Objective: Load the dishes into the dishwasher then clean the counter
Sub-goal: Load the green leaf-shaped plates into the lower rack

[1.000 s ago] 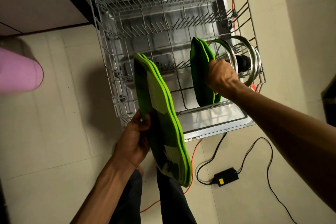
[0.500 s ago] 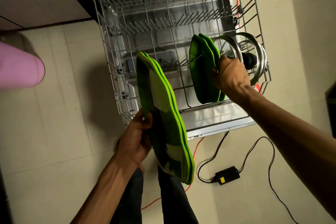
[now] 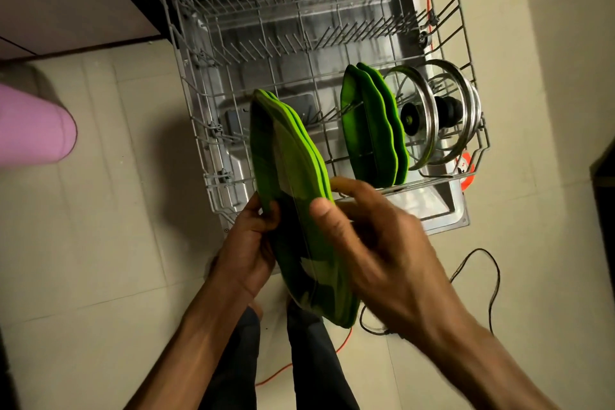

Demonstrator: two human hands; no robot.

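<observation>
Item: pink container (image 3: 33,125), far left on the floor. Your left hand (image 3: 248,246) grips the stack of green plates (image 3: 299,210) on edge, ready for slotting. Your right hand (image 3: 382,243), half a second ago at the racked plates (image 3: 369,130), now pinches the stack's rim, probably to peel one off. Glass lids (image 3: 432,113) stand rightmost in the lower rack (image 3: 213,130).

The right hand (image 3: 382,243) is motion-blurred beside the green plates (image 3: 299,210); the dishwasher rack (image 3: 199,130) is cropped above them.
</observation>
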